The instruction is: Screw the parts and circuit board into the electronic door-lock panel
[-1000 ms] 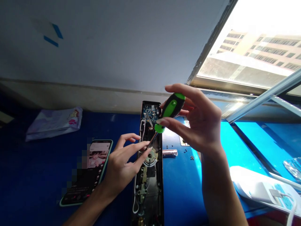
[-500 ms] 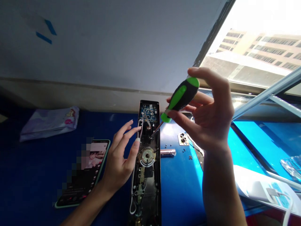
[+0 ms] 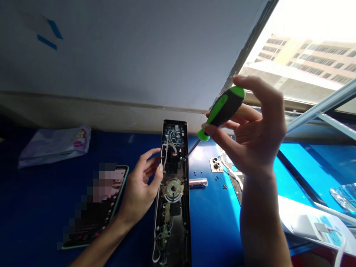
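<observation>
A long black lock housing (image 3: 179,237) lies open on the blue table, its inside facing up. It holds a blue circuit board (image 3: 176,140) at the far end and a round metal disc (image 3: 169,190) near the middle. My left hand (image 3: 140,187) is closed at the housing's left edge, thumb and forefinger beside the white wire (image 3: 156,256). Between the thumb and fingers of my right hand (image 3: 253,139) is a green and black screwdriver (image 3: 226,107), tilted, a finger over its end. Its tip is by the housing's right wall, close to a small screw (image 3: 181,158).
Right of the housing lie a wrapped pinkish bar (image 3: 198,183), loose screws (image 3: 224,186) and a small metal plate (image 3: 216,165). A phone (image 3: 107,200) and a purple packet (image 3: 55,144) lie left. A white device (image 3: 303,222) with a cable sits at right.
My right hand has moved right with the screwdriver, taking its tip from the inside of the housing to near the right wall. My left fingers have curled in at the left edge.
</observation>
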The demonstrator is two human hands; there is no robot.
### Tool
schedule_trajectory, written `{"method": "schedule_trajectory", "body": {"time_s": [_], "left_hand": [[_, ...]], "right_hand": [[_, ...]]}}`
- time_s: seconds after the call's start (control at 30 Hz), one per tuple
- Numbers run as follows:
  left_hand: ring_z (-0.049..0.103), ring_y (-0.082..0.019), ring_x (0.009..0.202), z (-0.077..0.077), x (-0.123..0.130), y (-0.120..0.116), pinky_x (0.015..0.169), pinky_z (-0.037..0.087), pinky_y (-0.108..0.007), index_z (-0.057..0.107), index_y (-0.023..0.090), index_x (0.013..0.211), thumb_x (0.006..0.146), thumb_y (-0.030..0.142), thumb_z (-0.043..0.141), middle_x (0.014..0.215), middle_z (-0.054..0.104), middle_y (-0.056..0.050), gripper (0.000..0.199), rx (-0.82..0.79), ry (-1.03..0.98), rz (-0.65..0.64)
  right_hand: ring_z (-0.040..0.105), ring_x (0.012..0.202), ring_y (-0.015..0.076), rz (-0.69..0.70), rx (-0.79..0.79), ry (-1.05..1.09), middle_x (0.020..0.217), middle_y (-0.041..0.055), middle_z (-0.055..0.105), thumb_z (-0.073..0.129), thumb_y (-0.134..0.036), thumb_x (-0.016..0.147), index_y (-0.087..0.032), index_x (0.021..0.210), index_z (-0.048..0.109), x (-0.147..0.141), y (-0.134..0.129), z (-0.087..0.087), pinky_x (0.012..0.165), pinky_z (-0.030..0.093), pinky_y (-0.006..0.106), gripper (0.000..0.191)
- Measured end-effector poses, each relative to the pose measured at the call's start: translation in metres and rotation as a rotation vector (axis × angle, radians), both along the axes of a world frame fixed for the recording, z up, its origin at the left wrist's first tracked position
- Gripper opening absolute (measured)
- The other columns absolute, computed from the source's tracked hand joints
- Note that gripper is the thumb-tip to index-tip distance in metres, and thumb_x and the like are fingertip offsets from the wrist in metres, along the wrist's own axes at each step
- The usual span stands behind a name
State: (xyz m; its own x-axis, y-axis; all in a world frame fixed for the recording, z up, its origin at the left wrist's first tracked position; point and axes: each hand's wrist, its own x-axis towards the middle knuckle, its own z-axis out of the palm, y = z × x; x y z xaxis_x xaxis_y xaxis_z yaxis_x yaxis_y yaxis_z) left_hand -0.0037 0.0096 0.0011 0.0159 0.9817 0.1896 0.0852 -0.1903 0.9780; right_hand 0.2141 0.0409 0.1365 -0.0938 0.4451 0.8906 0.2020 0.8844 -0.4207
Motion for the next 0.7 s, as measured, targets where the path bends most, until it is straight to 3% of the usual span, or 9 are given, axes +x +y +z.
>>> {"method": "schedule_trajectory", "body": {"time_s": [0.17,0.43,0.7], "left_hand": [[0.074,-0.029,0.117,-0.0032,-0.0016,0.0002,0.104,0.06,-0.047,0.052,0.022,0.141,0.094,0.045,0.07,0.125,0.073,-0.013,0.055,-0.019,-0.003,0.029],[0.073,-0.028,0.116,-0.0035,-0.0029,-0.0016,0.102,0.061,-0.046,0.052,0.023,0.138,0.095,0.045,0.069,0.122,0.073,-0.012,0.051,-0.006,0.014,0.017],[0.074,-0.028,0.114,-0.0047,-0.0024,-0.0006,0.102,0.061,-0.046,0.052,0.022,0.135,0.096,0.046,0.067,0.121,0.073,-0.012,0.049,-0.012,0.025,0.006]], "right_hand": [[0.078,0.084,0.0207,0.035,0.023,0.002,0.136,0.0036,0.065,0.094,-0.028,0.073,-0.032,0.132,0.066,0.0002,0.0017,-0.0004,0.074,0.073,0.036,0.065],[0.076,0.09,0.0232,-0.086,-0.029,-0.108,0.145,0.0011,0.062,0.081,-0.042,0.085,-0.042,0.141,0.055,0.0067,0.0069,-0.0076,0.069,0.072,0.041,0.062],[0.074,0.086,0.0208,-0.069,-0.02,-0.074,0.141,-0.0004,0.063,0.078,-0.025,0.085,-0.041,0.137,0.059,0.0074,0.0062,-0.0058,0.065,0.07,0.038,0.059]]}}
